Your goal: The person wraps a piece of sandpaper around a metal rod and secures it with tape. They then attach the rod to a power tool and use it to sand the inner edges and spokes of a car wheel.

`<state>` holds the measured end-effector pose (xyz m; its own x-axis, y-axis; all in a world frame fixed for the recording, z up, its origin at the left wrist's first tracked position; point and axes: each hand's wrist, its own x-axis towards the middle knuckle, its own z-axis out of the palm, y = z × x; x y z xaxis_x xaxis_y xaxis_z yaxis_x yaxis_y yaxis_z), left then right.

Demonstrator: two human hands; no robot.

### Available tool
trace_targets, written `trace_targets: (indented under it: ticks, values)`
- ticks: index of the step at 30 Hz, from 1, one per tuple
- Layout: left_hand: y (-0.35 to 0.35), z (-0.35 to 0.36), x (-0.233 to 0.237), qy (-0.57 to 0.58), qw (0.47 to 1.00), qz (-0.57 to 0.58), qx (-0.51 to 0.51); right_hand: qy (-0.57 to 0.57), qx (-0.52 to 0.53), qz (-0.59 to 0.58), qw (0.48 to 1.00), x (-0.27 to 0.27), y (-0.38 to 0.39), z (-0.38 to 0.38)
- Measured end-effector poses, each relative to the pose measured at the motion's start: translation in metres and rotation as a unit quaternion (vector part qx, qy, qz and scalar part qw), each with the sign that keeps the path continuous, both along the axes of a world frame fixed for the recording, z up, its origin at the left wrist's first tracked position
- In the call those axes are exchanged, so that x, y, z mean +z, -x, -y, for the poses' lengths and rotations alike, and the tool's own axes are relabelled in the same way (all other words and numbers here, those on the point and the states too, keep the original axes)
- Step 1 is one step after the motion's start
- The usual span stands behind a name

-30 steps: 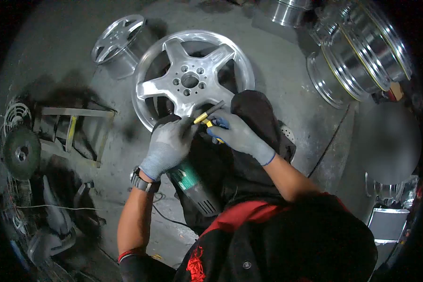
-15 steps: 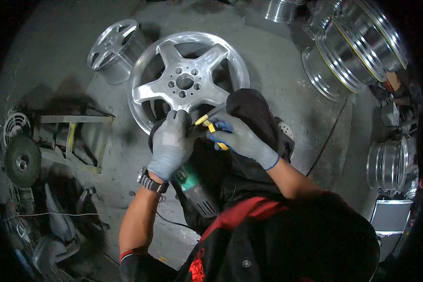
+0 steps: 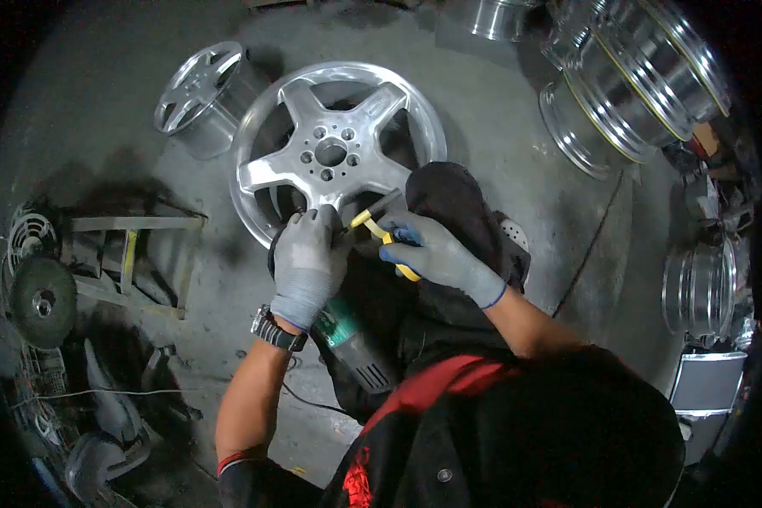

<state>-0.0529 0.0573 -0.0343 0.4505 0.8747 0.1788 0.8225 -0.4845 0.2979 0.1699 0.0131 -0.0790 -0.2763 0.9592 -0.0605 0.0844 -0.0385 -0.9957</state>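
Observation:
A five-spoke silver wheel (image 3: 271, 172) lies face up before my knees. Across my lap rests a green and dark grey power tool (image 3: 352, 348), its upper end hidden beneath my left hand (image 3: 307, 258). That hand, in a grey glove, has its fingers closed round the tool's front end. My right hand (image 3: 436, 254), also gloved, is closed on the yellow handle of a small hand tool (image 3: 406, 270). The hand tool's yellow and dark head sits just right of my left fingertips, near the wheel's lower rim.
Another wheel (image 3: 199, 89) stands at the upper left. A metal frame (image 3: 135, 223) and a round disc (image 3: 42, 302) are on the left. Polished rims (image 3: 601, 106) lean at the upper right, with another rim (image 3: 698, 292) below them. A cord (image 3: 313, 400) runs beside my lap.
The hand tool's head has turned and shifted slightly away from my right fingers, showing more of its yellow neck. My left hand has moved down a little. The whole view has shifted slightly.

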Motion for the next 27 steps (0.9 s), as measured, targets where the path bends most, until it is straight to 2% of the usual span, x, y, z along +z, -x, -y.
trace_targets:
  ticks: [1, 5, 7, 9, 10, 11, 13, 14, 16, 20, 22, 25, 27]
  values:
    - [0.0, 0.002, 0.002, 0.028, 1.0, 0.003, -0.001, 0.078, -0.01, -0.049, 0.996, 0.004, 0.002, 0.0]
    - [-0.006, 0.004, 0.015, 0.1, 0.994, 0.044, -0.03, 0.06, -0.02, -0.039, 0.997, 0.001, 0.0, -0.004]
    - [0.001, -0.001, 0.008, 0.1, 0.991, 0.074, -0.042, 0.068, -0.016, -0.064, 0.996, 0.004, -0.001, -0.003]
    - [0.003, -0.006, 0.009, 0.168, 0.984, -0.033, -0.043, 0.093, -0.018, -0.085, 0.992, 0.011, -0.001, 0.0]
    - [0.01, -0.009, -0.001, 0.124, 0.988, 0.009, -0.092, 0.115, -0.023, -0.107, 0.987, 0.013, -0.001, 0.001]
    - [0.008, -0.007, -0.001, 0.125, 0.988, 0.009, -0.092, 0.116, -0.023, -0.107, 0.987, 0.012, 0.0, 0.001]
    - [0.0, -0.003, 0.0, 0.14, 0.989, 0.036, 0.006, 0.105, -0.014, -0.127, 0.986, 0.007, 0.002, 0.001]
    - [-0.002, -0.002, 0.001, 0.141, 0.989, 0.036, 0.007, 0.106, -0.014, -0.127, 0.986, 0.008, 0.003, 0.001]
    - [-0.005, 0.002, 0.005, 0.041, 0.999, -0.002, -0.004, 0.1, -0.017, -0.129, 0.986, 0.012, 0.005, -0.001]
    - [-0.009, 0.006, 0.011, -0.028, 1.0, -0.011, 0.01, 0.097, -0.031, -0.141, 0.985, 0.009, 0.008, -0.005]
    - [-0.004, 0.004, 0.015, 0.071, 0.997, 0.016, -0.002, 0.103, -0.012, -0.155, 0.982, 0.012, 0.007, -0.006]
    - [0.008, -0.002, 0.006, 0.14, 0.988, 0.063, -0.031, 0.092, -0.017, -0.132, 0.987, 0.012, 0.006, -0.006]
    - [0.013, -0.009, -0.001, 0.147, 0.987, 0.054, -0.041, 0.091, -0.016, -0.116, 0.989, 0.014, 0.006, -0.006]
